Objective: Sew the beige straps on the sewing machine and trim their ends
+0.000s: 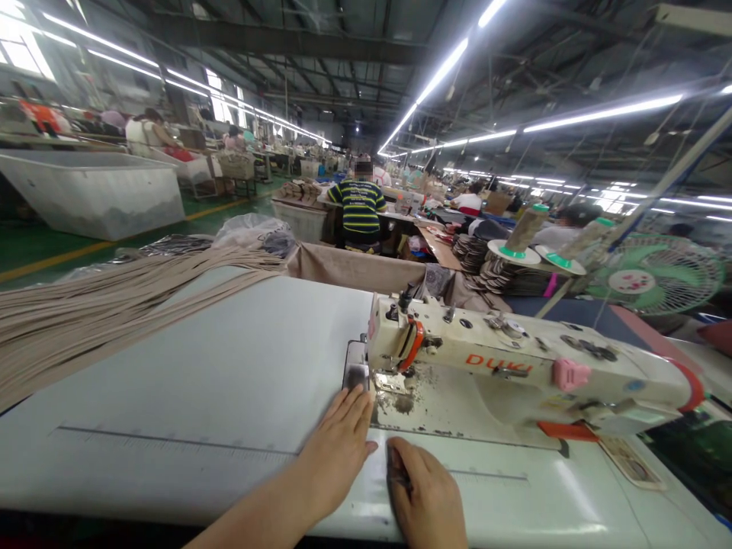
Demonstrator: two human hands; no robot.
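My left hand (343, 442) lies flat with its fingers stretched out, the tips on the dark metal plate (355, 367) beside the sewing machine's needle area. The cream sewing machine (515, 358) stands to the right of that plate. Close to the table's front edge, my right hand (426, 488) is curled, its fingers bent around a small dark object (396, 473) that I cannot make out. Both hands are in front of the machine head, a little apart from each other. A printed ruler line runs across the pale table (200, 381).
Long beige fabric strips (131, 293) cover the table's back left. Behind the table hangs a beige cloth bin (354, 267). Two thread cones (526, 229) and a green fan (657, 276) stand at the right. A person in a striped shirt (359, 206) is farther ahead.
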